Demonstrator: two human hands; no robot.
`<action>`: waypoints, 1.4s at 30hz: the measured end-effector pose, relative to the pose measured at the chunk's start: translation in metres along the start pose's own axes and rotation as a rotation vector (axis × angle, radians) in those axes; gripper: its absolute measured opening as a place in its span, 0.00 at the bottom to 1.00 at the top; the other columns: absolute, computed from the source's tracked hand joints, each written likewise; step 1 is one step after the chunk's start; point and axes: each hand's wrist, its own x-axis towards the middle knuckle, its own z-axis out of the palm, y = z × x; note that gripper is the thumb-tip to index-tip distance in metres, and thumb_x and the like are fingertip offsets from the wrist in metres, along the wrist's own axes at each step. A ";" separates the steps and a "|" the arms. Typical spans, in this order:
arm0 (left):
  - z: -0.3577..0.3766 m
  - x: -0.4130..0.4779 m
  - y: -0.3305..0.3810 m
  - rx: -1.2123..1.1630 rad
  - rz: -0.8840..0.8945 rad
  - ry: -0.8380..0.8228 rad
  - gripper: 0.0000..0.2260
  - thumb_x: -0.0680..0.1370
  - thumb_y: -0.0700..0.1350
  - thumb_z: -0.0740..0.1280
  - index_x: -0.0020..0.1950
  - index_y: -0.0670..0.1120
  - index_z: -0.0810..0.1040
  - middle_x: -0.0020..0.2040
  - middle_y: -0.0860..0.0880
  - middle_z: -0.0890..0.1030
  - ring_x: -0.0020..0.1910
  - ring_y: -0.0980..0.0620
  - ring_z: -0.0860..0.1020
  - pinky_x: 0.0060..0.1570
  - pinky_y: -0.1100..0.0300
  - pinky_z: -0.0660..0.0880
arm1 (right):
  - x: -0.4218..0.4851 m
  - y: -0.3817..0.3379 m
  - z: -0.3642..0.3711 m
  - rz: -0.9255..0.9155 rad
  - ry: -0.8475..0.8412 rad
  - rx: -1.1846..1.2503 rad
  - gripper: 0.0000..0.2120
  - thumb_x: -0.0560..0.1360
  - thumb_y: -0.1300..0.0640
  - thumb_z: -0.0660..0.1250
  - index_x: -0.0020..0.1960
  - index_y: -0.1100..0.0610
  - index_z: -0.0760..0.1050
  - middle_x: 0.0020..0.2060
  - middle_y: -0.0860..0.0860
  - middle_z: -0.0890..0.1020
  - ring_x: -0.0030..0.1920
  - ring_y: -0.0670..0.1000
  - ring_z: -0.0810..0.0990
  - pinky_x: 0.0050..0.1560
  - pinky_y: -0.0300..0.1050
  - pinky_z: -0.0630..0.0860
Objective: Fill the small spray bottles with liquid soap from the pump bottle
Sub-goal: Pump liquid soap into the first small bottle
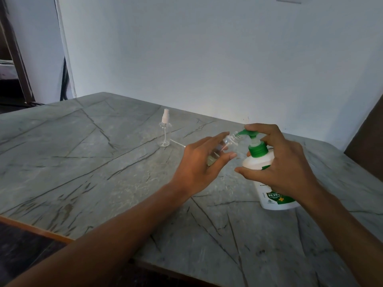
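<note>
A white pump bottle [259, 162] with a green collar and green pump head [248, 133] stands on the grey marbled table [103, 162]. My right hand [277, 162] wraps the bottle, with its index finger on top of the pump head. My left hand [199, 168] holds a small clear spray bottle [230, 141] tilted, its open threaded neck against the pump's spout; some pale liquid shows at its bottom end. A second clear spray bottle [165, 131] with a white sprayer cap stands upright farther back. A loose white dip tube [177, 142] lies beside it.
A white wall runs behind the table. The table's wooden front edge [35, 228] is at lower left, with dark floor below. A brown chair back [366, 146] stands at the right. A dark doorway frame is at far left.
</note>
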 end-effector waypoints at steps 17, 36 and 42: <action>0.000 0.000 -0.001 0.053 0.007 -0.020 0.22 0.76 0.50 0.71 0.65 0.41 0.76 0.48 0.48 0.83 0.43 0.60 0.77 0.45 0.77 0.72 | -0.002 0.002 -0.001 0.000 -0.011 -0.007 0.43 0.62 0.41 0.79 0.71 0.37 0.62 0.53 0.41 0.81 0.47 0.46 0.81 0.51 0.47 0.80; 0.001 -0.002 -0.003 0.063 0.020 -0.060 0.22 0.76 0.52 0.70 0.66 0.41 0.76 0.48 0.48 0.83 0.42 0.59 0.78 0.45 0.75 0.73 | 0.004 0.001 0.002 0.061 -0.002 0.006 0.33 0.61 0.42 0.80 0.60 0.38 0.65 0.52 0.45 0.82 0.48 0.48 0.81 0.50 0.49 0.80; -0.001 -0.001 -0.002 0.056 0.019 -0.032 0.22 0.76 0.52 0.68 0.65 0.41 0.76 0.48 0.48 0.83 0.43 0.59 0.79 0.45 0.75 0.73 | 0.000 0.001 0.001 0.037 -0.013 -0.010 0.37 0.62 0.41 0.78 0.66 0.37 0.64 0.51 0.43 0.82 0.47 0.46 0.81 0.49 0.49 0.81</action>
